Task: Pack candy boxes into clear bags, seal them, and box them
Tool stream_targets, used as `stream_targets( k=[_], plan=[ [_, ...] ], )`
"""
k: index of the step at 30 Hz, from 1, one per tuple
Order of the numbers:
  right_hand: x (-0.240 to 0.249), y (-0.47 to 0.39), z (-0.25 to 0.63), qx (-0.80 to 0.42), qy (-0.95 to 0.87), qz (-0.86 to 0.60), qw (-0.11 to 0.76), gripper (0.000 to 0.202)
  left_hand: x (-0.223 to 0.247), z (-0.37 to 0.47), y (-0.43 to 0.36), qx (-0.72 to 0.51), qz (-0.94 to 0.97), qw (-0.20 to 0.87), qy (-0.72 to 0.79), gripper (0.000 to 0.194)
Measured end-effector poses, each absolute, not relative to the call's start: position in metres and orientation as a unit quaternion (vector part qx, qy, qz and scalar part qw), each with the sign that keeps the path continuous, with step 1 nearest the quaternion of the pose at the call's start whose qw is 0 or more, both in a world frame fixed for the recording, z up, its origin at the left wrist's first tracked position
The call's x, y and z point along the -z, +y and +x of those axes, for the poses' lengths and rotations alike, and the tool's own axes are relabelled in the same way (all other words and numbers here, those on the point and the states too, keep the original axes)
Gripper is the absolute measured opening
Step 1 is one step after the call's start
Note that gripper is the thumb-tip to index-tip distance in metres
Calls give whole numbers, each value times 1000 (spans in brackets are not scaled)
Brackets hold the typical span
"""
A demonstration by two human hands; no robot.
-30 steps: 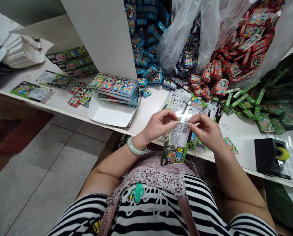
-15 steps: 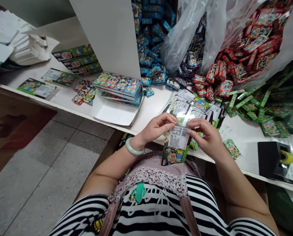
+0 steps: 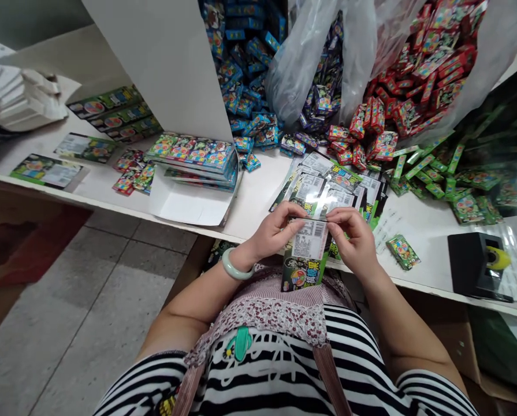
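Note:
Between my two hands hangs a flat printed packet (image 3: 304,257), dark with green edges, a barcode panel and a candy picture. My left hand (image 3: 282,231) pinches its upper left edge between thumb and fingers. The upper right edge is pinched by my right hand (image 3: 353,240). Just beyond my fingertips, a spread pile of similar packets (image 3: 312,182) lies on the table. A small green candy box (image 3: 402,252) rests right of my right hand.
Heaps of small blue boxes (image 3: 252,86), red boxes (image 3: 431,75) and green boxes (image 3: 429,173) line the back, some in plastic bags (image 3: 295,69). A white carton (image 3: 189,202) holds stacked strips on the left. At right stands a black tape dispenser (image 3: 472,266).
The whole view has shifted a little, so the table things appear further left. Both hands keep their pinch on the packet, with fingertips slightly closer along its top edge.

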State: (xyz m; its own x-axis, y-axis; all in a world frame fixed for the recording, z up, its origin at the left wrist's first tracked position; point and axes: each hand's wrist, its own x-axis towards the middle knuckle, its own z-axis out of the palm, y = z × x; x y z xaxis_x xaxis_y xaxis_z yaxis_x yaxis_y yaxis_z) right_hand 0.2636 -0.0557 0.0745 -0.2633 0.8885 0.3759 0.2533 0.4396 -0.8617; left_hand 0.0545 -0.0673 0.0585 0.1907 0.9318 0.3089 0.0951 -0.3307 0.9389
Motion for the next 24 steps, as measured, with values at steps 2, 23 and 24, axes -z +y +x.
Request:
stream_targets(
  k=[2, 23, 24],
  plan=[
    [-74, -58, 262, -355, -704, -398, 468, 3, -60, 56, -65, -495, 651, 414, 399, 17],
    [-5, 26, 452, -226, -541, -770, 254, 9, -57, 56, -46, -511, 593, 424, 455, 9],
    [-5, 25, 452, -239, -536, -767, 260, 9, -58, 56, -46, -510, 595, 423, 454, 9]
  ],
)
